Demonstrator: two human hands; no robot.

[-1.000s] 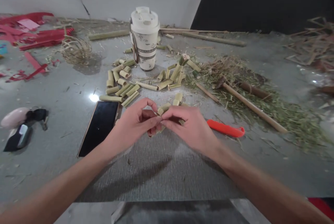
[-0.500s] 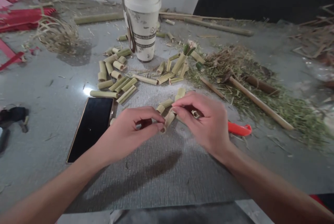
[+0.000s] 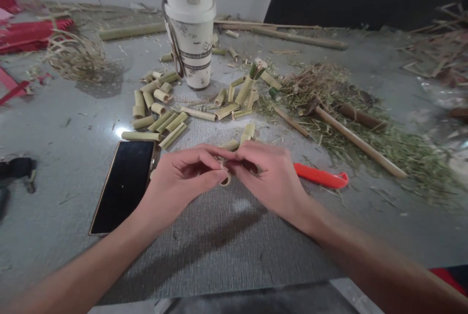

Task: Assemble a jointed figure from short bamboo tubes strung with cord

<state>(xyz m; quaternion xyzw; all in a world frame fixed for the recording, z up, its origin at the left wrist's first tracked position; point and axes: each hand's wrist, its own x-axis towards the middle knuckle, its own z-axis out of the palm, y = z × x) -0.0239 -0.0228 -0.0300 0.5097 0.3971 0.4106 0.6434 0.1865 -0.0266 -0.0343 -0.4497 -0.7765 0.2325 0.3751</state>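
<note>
Bamboo tube point(image 3: 225, 180) is located at the near centre of the grey tabletop point(image 3: 256, 260), between the fingertips of both hands. Its hollow end is turned toward the viewer and is seen as a pale ring just below the left thumb. From this ring the long axis is judged to run away from the viewer; its exact slant cannot be read, since most of the length is covered by fingers. Whether the tube is lifted or rested on the table cannot be told.

By the left hand point(image 3: 185, 177) the tube is grasped in a pinch, thumb against curled fingers. The fingers of the right hand point(image 3: 270, 172) are bent in and brought against those of the left; whether anything is gripped by them cannot be told, as the tips are hidden.

Beyond the knuckles, two loose pieces are noted: a short piece point(image 3: 229, 145), partly masked by the hands, and an upright-looking piece point(image 3: 248, 131). The inner end of the red handle point(image 3: 321, 176) is blocked by the right hand. One corner of the dark-screened phone point(image 3: 124, 185) is overlapped by the left forearm. At the left edge, a black object point(image 3: 16, 170) is cut off and blurred. Clear plastic point(image 3: 444, 92) at the right edge is smeared and poorly resolved.
</note>
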